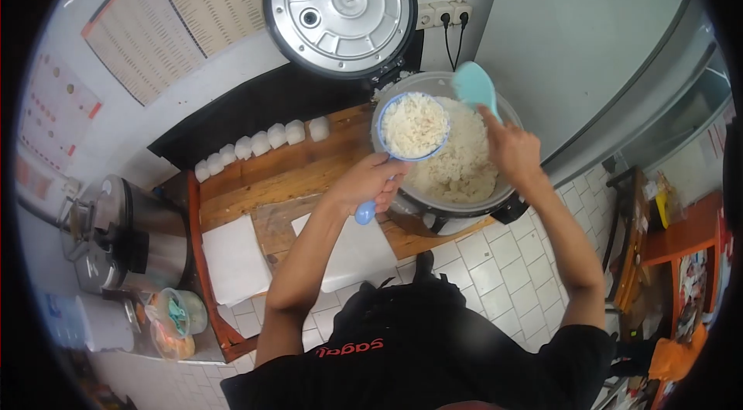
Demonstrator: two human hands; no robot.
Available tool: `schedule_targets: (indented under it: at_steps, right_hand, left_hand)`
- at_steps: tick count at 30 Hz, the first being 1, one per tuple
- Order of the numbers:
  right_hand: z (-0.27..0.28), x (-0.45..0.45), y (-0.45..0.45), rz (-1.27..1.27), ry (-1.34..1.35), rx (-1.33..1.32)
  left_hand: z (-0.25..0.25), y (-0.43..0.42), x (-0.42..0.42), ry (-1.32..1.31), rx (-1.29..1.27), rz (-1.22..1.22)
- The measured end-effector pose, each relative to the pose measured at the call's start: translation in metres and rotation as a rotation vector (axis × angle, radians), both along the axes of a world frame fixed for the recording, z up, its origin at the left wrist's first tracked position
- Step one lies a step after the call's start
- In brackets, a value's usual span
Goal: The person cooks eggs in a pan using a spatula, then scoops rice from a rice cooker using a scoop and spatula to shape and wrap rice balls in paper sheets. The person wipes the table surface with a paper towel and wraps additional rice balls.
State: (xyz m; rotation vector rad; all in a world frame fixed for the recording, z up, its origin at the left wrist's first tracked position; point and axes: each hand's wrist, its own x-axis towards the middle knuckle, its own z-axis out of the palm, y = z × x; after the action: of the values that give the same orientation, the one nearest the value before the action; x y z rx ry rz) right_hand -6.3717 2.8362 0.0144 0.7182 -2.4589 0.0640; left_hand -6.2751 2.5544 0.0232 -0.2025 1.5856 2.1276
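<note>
A blue-handled scoop (365,212) heaped with white rice (416,125) is held by my left hand (371,184), fingers wrapped round its handle, over the left part of a large open rice cooker (507,205). My right hand (512,148) grips a light turquoise paddle (475,85), its blade raised above the cooker's back right rim and slightly blurred. More rice (464,158) lies in the pot below both hands. The cooker's round metal lid (346,7) stands open behind it.
Several small white wrapped portions (276,136) stand in a row on the wooden table (248,181). White paper sheets (234,259) lie at its front. Metal cookers (147,232) and plastic tubs (182,311) are at left, a grey fridge (573,30) at right.
</note>
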Motion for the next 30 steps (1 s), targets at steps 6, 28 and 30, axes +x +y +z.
schedule_targets:
  at_steps: [6, 28, 30]
  right_hand:
    - [0.065, 0.103, -0.073, 0.013, -0.554, -0.662]
    - [-0.006, 0.105, -0.083, 0.462, -1.179, -1.191]
    - [-0.004, 0.093, -0.055, 0.405, -1.130, -1.180]
  left_hand:
    - [-0.015, -0.027, 0.024, 0.069, 0.075, 0.123]
    - [-0.233, -0.023, 0.178, 0.146, -0.550, 1.167]
    - [-0.272, -0.012, 0.179, 0.146, -1.158, 0.977]
